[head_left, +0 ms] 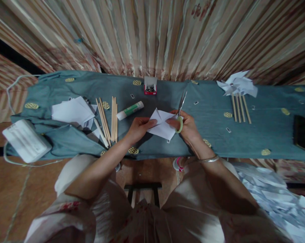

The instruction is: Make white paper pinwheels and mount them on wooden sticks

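A white paper square with slits cut into it is held between my two hands above the cloth. My left hand pinches its left side, thumb on top. At the right side, my right hand grips the paper with the thumb on it. Scissors with pale green handles also hang in my right hand, blades pointing away from me. Just left of the paper lies a glue stick with a green label. Behind it stands an open red box of small metal pins.
Wooden sticks lie left of the glue, near stacked paper sheets and a white device with a cable. Finished paper pinwheels on sticks rest at right. A dark object sits at the right edge; paper scraps lie below.
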A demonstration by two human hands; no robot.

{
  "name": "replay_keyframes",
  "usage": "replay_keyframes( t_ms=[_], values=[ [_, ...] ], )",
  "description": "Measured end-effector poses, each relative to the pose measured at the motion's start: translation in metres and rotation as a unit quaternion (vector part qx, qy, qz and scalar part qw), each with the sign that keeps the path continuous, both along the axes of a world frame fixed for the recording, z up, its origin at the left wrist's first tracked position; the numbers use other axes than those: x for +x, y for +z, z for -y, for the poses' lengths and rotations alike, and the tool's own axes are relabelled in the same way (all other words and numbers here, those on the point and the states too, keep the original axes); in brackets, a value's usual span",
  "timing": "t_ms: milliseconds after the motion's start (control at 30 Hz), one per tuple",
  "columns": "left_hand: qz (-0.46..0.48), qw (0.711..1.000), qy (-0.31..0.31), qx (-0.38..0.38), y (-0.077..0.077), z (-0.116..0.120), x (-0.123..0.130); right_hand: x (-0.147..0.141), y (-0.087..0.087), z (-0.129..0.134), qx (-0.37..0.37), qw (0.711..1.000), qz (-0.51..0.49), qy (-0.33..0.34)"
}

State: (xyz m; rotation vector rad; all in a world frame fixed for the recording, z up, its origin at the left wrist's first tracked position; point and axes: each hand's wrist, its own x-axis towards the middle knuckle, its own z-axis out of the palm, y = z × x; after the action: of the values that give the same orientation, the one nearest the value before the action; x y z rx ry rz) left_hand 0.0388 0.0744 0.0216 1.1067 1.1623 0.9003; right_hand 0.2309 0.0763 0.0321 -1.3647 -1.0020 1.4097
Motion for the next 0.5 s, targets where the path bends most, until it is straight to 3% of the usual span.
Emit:
replay_keyframes(
  t_ms=[500],
  values=[
    [0.016, 0.999, 0.036, -0.021, 0.0020, 0.0034, 0.0038, -0.0034, -0.0052, -0.0011, 0.013, 0.999, 0.023, -0.026]
  ],
)
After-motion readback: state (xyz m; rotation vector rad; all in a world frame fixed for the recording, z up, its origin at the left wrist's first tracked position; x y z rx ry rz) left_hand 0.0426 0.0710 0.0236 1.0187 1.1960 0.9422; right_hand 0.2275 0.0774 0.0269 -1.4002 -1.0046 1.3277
